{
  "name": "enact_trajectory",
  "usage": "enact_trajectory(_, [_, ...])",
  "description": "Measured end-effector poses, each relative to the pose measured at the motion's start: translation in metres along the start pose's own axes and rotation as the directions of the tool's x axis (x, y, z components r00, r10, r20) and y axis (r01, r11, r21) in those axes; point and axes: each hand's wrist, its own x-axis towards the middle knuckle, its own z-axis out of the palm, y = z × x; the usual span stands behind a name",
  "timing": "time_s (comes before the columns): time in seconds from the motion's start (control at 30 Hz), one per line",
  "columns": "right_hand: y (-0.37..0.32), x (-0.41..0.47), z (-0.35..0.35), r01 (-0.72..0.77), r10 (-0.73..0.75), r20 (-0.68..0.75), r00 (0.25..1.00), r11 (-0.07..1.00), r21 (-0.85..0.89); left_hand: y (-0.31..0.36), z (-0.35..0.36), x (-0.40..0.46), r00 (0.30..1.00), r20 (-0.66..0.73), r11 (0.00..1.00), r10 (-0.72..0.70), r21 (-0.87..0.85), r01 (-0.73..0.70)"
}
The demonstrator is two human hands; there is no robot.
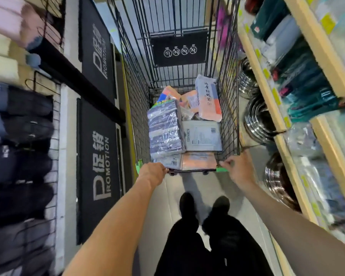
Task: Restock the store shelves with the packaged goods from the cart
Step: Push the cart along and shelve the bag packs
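Gripping the cart handle (189, 171) with left hand (152, 173) and right hand (236, 169) | wire cart (136, 92) at 12 o'clock | packaged goods (165, 128) inside

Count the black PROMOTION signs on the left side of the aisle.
2. One PROMOTION sign hangs low beside the cart, level with the left hand. The other sign hangs further up the aisle. More may lie out of frame.
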Motion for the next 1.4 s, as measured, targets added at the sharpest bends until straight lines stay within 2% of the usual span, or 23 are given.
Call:
enact_trajectory(0.1, [0.034,-0.037,0.02,-0.003,0.003,0.01,1.0,1.0,0.007,-0.001,0.031,-0.026,0.998,0.07,0.997,0.005,-0.074,0.0])
enact_trajectory(0.27, [0.07,-0.101,0.041,0.029,-0.03,0.063,0.998,0.999,0.016,0.005,0.082,-0.076,0.994,0.094,0.999,0.047,-0.022,-0.045])
enact_trajectory(0.37, [0.096,-0.128,0.052,0.026,-0.025,0.095,0.995,1.0,-0.013,0.018,0.095,-0.098,0.972,0.233,0.999,0.036,0.02,-0.041])
enact_trajectory(0.47, [0.11,-0.151,0.05,0.059,-0.055,0.157,0.986,0.998,-0.021,0.031,0.107,-0.109,0.914,0.405,0.998,0.031,0.035,-0.05])
enact_trajectory(0.57, [0.116,-0.169,0.044,0.057,-0.064,0.267,0.961,0.998,0.03,0.044,0.107,-0.107,0.881,0.474,0.995,-0.004,-0.088,0.052])
enact_trajectory(0.63, [0.119,-0.174,0.038,0.057,-0.054,0.326,0.944,0.998,0.001,0.063,0.095,-0.094,0.923,0.384,0.945,-0.014,-0.296,0.138])
enact_trajectory(0.73, [0.119,-0.185,0.023,0.116,-0.063,0.37,0.927,0.986,-0.121,0.1,0.075,-0.058,0.992,0.124,0.787,-0.025,-0.609,0.097])
enact_trajectory(0.8, [0.118,-0.191,0.013,0.127,-0.07,0.324,0.943,0.979,-0.159,0.124,0.069,-0.025,0.995,0.101,0.61,-0.014,-0.787,0.089])
enact_trajectory(0.83, [0.114,-0.195,0.005,0.148,-0.106,0.254,0.961,0.977,-0.154,0.133,0.074,-0.005,0.994,0.104,0.525,-0.019,-0.845,0.099])
enact_trajectory(0.93, [0.116,-0.194,-0.004,0.195,-0.196,0.004,0.981,0.973,-0.123,0.164,0.07,0.016,0.977,0.21,0.256,-0.035,-0.943,0.212])
enact_trajectory(1.0, [0.115,-0.193,-0.005,0.21,-0.215,-0.113,0.97,0.976,-0.054,0.179,0.067,0.017,0.943,0.333,0.058,0.014,-0.942,0.332])
enact_trajectory(1.07, [0.11,-0.187,-0.01,0.19,-0.186,-0.192,0.964,0.982,0.003,0.191,0.07,0.032,0.903,0.422,-0.155,0.085,-0.889,0.43])
enact_trajectory(1.13, [0.102,-0.182,-0.011,0.154,-0.143,-0.211,0.967,0.987,0.037,0.201,0.077,0.05,0.876,0.47,-0.301,0.104,-0.825,0.478])
enact_trajectory(1.27, [0.097,-0.164,-0.006,0.117,-0.098,-0.177,0.979,0.988,0.103,0.208,0.086,0.084,0.85,0.523,-0.476,0.059,-0.734,0.485])
enact_trajectory(1.33, [0.09,-0.155,-0.008,0.091,-0.071,-0.18,0.981,0.991,0.103,0.208,0.088,0.092,0.858,0.513,-0.487,0.02,-0.744,0.457])
enact_trajectory(1.4, [0.081,-0.146,-0.013,0.081,-0.062,-0.252,0.966,0.995,0.064,0.202,0.089,0.092,0.888,0.461,-0.415,-0.012,-0.81,0.414])
